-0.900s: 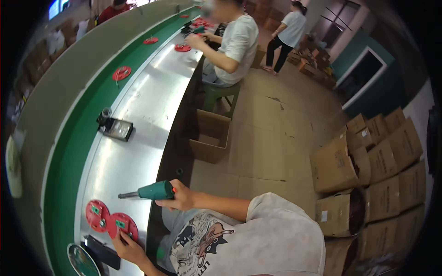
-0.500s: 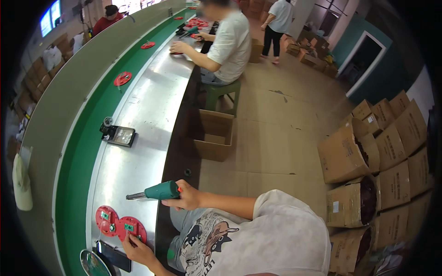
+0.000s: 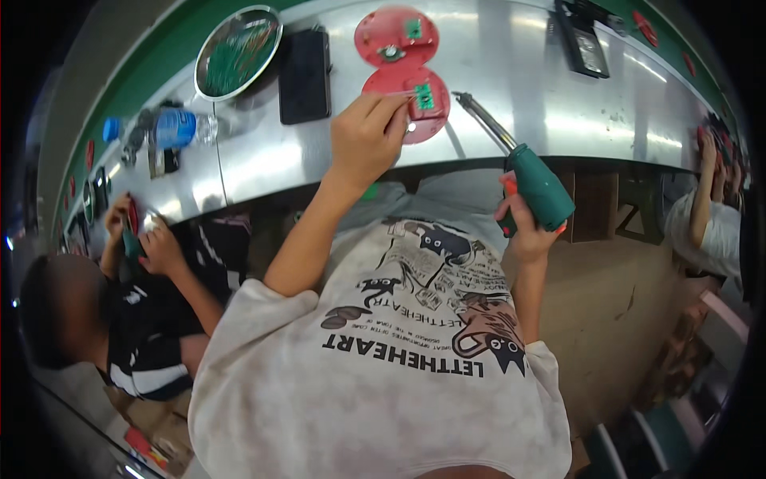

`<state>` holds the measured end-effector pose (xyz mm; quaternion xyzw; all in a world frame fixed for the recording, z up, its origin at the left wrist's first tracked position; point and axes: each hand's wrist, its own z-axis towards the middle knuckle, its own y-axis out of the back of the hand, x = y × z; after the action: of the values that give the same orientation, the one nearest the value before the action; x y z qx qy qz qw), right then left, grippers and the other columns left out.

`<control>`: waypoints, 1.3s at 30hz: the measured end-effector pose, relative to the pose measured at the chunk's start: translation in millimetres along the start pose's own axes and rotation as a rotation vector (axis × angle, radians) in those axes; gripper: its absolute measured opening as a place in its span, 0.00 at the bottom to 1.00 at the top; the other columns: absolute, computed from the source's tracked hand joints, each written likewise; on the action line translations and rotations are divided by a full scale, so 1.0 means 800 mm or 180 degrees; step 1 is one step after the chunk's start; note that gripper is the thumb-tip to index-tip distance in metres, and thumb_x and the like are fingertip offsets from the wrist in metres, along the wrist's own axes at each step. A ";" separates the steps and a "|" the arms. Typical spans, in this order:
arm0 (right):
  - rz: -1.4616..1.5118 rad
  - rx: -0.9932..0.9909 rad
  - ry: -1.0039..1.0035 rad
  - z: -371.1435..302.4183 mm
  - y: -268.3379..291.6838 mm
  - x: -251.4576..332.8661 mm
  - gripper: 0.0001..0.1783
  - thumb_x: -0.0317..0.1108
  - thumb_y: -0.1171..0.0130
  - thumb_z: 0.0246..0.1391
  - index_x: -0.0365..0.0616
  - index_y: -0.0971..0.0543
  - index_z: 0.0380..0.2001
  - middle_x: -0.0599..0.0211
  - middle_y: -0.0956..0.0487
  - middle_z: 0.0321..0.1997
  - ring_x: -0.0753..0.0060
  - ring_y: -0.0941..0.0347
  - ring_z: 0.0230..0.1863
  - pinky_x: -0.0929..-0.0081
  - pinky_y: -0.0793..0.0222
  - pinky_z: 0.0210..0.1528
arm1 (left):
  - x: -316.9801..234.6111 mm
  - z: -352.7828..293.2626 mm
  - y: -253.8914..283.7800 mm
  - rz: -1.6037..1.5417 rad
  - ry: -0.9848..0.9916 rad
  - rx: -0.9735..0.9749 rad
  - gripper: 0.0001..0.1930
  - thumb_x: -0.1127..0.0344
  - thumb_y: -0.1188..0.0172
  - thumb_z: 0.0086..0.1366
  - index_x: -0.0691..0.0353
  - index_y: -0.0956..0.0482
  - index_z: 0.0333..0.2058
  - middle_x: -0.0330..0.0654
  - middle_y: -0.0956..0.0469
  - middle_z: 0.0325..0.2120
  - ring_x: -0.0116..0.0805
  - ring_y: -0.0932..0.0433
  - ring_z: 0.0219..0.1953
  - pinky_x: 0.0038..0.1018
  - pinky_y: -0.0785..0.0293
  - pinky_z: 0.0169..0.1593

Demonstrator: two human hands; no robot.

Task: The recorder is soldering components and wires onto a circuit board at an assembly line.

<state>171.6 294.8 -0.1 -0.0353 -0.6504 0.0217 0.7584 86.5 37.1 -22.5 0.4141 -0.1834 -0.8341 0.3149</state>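
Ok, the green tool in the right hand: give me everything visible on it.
The green tool has a thick, rounded body, plastic-looking, and a slim metallic barrel with a darker tip. Orange-red details show near the right hand, which grips it and partly hides the handle. It slants, barrel pointing away and to the person's left. The tip appears beside the nearer red disc, with a gap between them; its height above the metal table is unclear.

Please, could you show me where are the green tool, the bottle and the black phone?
Green tool (image 3: 541,188): head view, on its thick green body.
Bottle (image 3: 175,128): head view, on its blue label.
Black phone (image 3: 304,77): head view, middle of its dark face.
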 end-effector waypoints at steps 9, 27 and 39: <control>-0.0254 0.0414 -0.0138 0.010 -0.009 -0.012 0.20 0.21 0.43 0.57 0.29 0.26 0.54 0.53 0.19 0.44 0.73 0.24 0.23 0.77 0.29 0.26 | 0.007 -0.007 -0.005 0.0278 -0.0311 -0.0042 0.08 0.74 0.35 0.54 0.61 0.17 0.34 0.40 0.22 0.27 0.40 0.20 0.28 0.33 0.25 0.30; -0.0503 0.0409 -0.0118 0.012 -0.012 -0.007 0.21 0.23 0.44 0.57 0.27 0.26 0.54 0.51 0.19 0.42 0.71 0.25 0.22 0.76 0.30 0.27 | 0.010 -0.001 -0.018 0.0462 -0.0666 -0.0183 0.05 0.75 0.37 0.53 0.62 0.19 0.31 0.39 0.23 0.26 0.37 0.22 0.28 0.31 0.25 0.29; -0.0511 0.0570 -0.0286 0.015 0.000 -0.009 0.20 0.24 0.45 0.58 0.27 0.27 0.54 0.53 0.21 0.38 0.70 0.24 0.23 0.75 0.29 0.28 | 0.016 0.000 -0.016 0.0544 -0.0720 -0.0194 0.07 0.75 0.37 0.51 0.61 0.19 0.31 0.38 0.22 0.27 0.37 0.22 0.29 0.30 0.25 0.29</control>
<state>158.7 294.2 -4.9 0.0858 -0.6800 0.0205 0.7279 75.8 38.2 -37.1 0.2906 -0.2269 -0.8508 0.3745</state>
